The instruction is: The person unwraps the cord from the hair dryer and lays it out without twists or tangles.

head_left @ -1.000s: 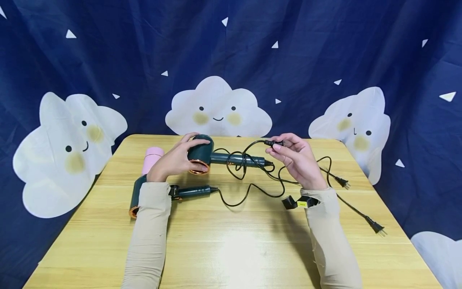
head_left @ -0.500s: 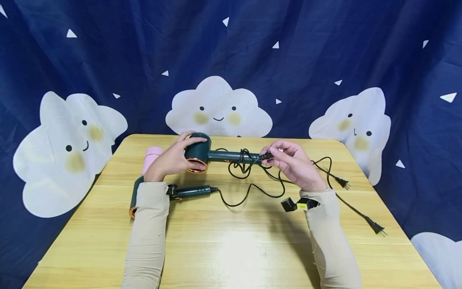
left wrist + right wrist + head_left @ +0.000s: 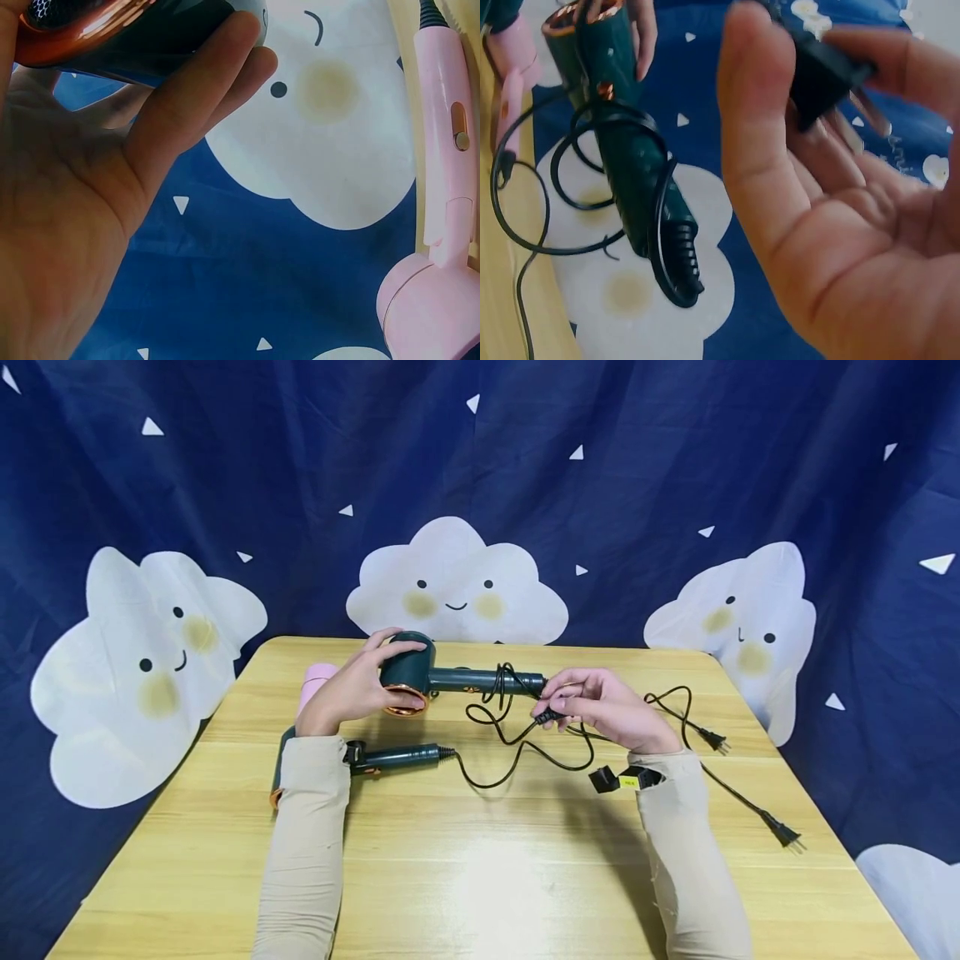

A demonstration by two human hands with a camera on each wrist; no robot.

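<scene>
In the head view, my left hand (image 3: 352, 687) grips a dark green hair dryer (image 3: 407, 670) by its barrel, thumb near the copper-coloured rim. The dryer is raised over the back of the table, handle pointing right. Its black cord (image 3: 655, 240) loops loosely around the handle. Just beyond the handle's end, my right hand (image 3: 611, 714) pinches the cord's black plug (image 3: 821, 82) between thumb and fingers, and the metal prongs show in the right wrist view. A second green hair dryer (image 3: 397, 759) lies nearer on the table, partly hidden by my left forearm.
A pink hair dryer (image 3: 435, 300) lies at the left, mostly behind my left hand in the head view. Two black plugs (image 3: 712, 739) with their cords lie on the right of the wooden table (image 3: 480, 877). A blue cloud-print curtain (image 3: 300, 460) hangs behind.
My right hand has brought the plug down and left, past the handle's end, and the cord now loops round the handle. My left hand has shifted slightly left with the dryer.
</scene>
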